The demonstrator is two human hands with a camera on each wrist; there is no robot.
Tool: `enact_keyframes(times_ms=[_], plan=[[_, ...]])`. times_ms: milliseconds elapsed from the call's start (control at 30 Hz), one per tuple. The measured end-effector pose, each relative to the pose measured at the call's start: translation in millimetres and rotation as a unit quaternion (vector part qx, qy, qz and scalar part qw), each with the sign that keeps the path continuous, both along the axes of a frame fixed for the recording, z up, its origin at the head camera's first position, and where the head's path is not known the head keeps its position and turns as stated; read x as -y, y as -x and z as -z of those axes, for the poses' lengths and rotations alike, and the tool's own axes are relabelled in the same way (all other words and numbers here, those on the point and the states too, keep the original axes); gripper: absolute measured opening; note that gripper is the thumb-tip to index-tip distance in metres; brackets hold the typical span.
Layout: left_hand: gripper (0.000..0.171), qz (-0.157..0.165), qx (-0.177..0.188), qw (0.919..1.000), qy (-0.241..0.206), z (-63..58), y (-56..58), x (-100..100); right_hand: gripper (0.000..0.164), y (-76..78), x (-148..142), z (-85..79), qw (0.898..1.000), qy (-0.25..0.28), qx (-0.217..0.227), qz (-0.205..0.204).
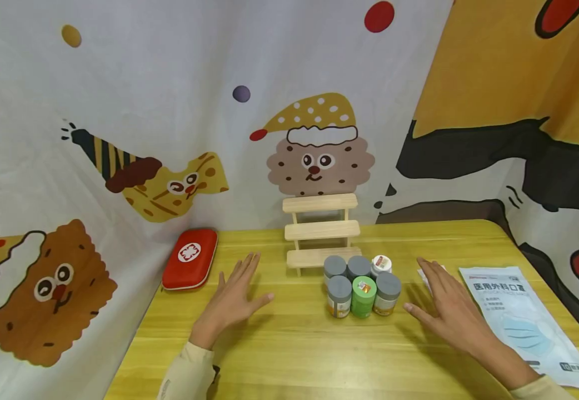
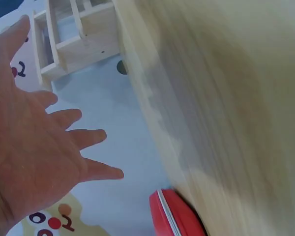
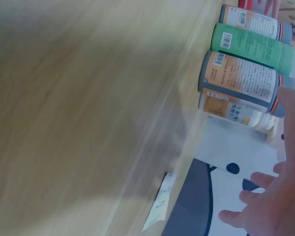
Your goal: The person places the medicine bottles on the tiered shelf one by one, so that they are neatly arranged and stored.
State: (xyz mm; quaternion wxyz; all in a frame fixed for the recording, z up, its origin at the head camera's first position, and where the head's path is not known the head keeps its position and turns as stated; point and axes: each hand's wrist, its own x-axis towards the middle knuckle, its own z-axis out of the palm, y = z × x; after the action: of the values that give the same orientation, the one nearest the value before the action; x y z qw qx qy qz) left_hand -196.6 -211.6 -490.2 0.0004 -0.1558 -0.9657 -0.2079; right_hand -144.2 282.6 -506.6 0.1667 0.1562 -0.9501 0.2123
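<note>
Both hands hover over the yellow wooden table with fingers spread, holding nothing. My left hand [image 1: 231,300] is between the red zippered case [image 1: 190,259] and a cluster of small jars. My right hand [image 1: 452,311] is just right of that cluster, beside a packet of face masks [image 1: 527,322]. In the cluster are several grey-lidded jars [image 1: 339,297], a green jar [image 1: 363,297] in front and a white-capped bottle [image 1: 381,265] at the back right. Behind them stands a three-step wooden rack [image 1: 323,229]. In the right wrist view the jars' printed labels [image 3: 243,76] show.
A small white paper slip [image 1: 432,276] lies partly hidden behind the right hand; the right wrist view shows it flat on the table [image 3: 88,118]. A cartoon-printed curtain [image 1: 194,72] hangs along the back and sides.
</note>
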Motion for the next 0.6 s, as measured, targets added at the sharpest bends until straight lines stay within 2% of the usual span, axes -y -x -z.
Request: enact_keyframes(times_ms=[200, 267, 400, 600], plan=[[0.096, 0.025, 0.004, 0.9978, -0.061, -0.6, 15.4, -10.3, 0.110, 0.4, 4.9, -5.4, 1.000, 0.016, -0.008, -0.004], [0.093, 0.024, 0.016, 0.9955, -0.090, -0.7, 20.4, -13.8, 0.109, 1.0, 6.8, -6.6, 1.000, 0.021, -0.020, -0.009], [0.085, 0.000, 0.053, 0.9848, -0.166, -1.1, 28.8, -22.6, 0.105, 2.4, 9.8, -8.1, 0.998, 0.027, -0.055, -0.023], [0.074, -0.025, 0.095, 0.9698, -0.223, 1.5, 38.5, -36.3, 0.100, 3.0, 10.8, -7.7, 0.992, 0.044, -0.106, -0.047]])
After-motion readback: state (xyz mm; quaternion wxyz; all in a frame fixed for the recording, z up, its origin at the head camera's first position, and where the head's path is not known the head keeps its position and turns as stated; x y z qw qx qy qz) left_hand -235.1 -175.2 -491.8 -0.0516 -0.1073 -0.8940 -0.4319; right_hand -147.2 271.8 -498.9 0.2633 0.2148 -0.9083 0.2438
